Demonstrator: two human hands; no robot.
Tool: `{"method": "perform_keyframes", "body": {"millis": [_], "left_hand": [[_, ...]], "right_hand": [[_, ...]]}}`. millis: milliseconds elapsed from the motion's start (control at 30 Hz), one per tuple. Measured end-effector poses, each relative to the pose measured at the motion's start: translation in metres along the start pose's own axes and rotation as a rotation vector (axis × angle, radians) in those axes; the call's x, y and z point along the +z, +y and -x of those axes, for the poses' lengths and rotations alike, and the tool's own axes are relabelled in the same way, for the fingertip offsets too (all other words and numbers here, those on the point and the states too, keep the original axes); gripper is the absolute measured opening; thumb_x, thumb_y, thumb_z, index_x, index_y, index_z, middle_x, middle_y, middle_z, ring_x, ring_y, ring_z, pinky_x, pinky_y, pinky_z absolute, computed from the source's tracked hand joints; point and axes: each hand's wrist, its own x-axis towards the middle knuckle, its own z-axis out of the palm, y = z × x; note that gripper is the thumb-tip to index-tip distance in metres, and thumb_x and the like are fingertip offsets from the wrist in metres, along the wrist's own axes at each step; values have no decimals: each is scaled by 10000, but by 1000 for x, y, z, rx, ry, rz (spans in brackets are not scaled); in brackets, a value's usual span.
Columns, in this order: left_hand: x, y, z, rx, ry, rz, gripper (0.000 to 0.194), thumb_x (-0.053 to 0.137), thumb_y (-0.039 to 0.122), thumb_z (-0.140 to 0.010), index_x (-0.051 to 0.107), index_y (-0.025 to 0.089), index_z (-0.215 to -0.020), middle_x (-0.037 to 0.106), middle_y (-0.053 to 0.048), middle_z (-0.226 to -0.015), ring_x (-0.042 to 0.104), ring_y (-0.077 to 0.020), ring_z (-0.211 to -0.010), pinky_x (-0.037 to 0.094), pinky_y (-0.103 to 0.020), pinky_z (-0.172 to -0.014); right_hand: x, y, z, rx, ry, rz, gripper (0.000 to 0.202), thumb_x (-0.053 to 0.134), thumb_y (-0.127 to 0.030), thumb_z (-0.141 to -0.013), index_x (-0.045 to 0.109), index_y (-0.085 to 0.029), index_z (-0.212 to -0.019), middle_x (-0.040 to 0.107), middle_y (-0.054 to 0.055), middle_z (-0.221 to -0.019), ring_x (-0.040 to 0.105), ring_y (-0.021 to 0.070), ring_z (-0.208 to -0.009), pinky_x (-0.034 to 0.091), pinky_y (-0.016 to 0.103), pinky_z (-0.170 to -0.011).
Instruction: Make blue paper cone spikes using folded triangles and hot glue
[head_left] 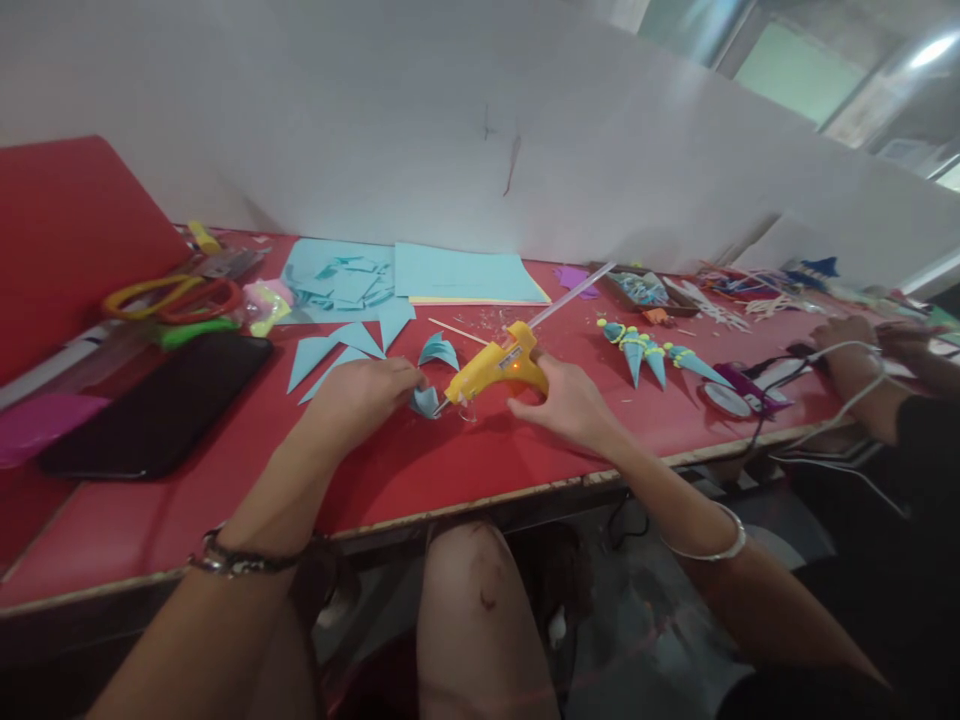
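Observation:
My right hand (566, 395) grips a yellow hot glue gun (491, 368) by its handle, with a clear glue stick (574, 293) poking out of its back end. The gun's nozzle points left and down, at or very near a small curled piece of light blue paper (425, 401). That piece is pinched in the fingers of my left hand (367, 395). Just behind it lies another curled blue paper piece (438, 350). Cut blue paper triangles (330, 350) lie beyond my left hand.
Blue paper sheets (469, 272) and a pile of scraps (349, 280) lie along the wall. At left are a black phone (161, 405) and scissors (180, 298). Blue paper cones with yellow trim (649, 355) rest at right, near a co-worker's hand (847, 345).

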Motion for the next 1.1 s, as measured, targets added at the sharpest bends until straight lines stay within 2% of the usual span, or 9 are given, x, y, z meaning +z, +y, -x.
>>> {"method": "perform_keyframes", "body": {"millis": [200, 700, 867, 1100], "left_hand": [[1, 2, -1, -63, 32, 87, 277, 368, 176, -810, 639, 209, -854, 696, -19, -934, 636, -181, -817, 408, -257, -615], [11, -8, -3, 32, 80, 219, 303, 314, 159, -786, 613, 197, -811, 679, -34, -865, 612, -176, -794, 426, -270, -672], [10, -7, -3, 17, 78, 219, 304, 318, 167, -791, 620, 195, -803, 685, -38, -871, 613, -179, -791, 420, -270, -667], [9, -6, -3, -11, 46, 172, 281, 338, 195, -804, 617, 210, -788, 690, -19, -813, 606, -164, -743, 400, -249, -639]], "right_hand": [[0, 1, 0, 22, -12, -31, 421, 569, -401, -685, 563, -154, -1025, 637, 42, -763, 551, 163, -619, 334, 253, -525], [-1, 4, -3, 15, 0, -29, 427, 570, -360, -691, 552, -154, -1064, 662, 79, -918, 601, 213, -781, 403, 283, -633], [1, 3, -4, -4, 11, -71, 446, 570, -347, -688, 548, -146, -1086, 658, 94, -957, 604, 229, -837, 425, 306, -696], [0, 2, -5, -1, 16, -73, 426, 564, -364, -680, 560, -142, -1044, 652, 86, -899, 588, 202, -755, 407, 285, -635]]}}
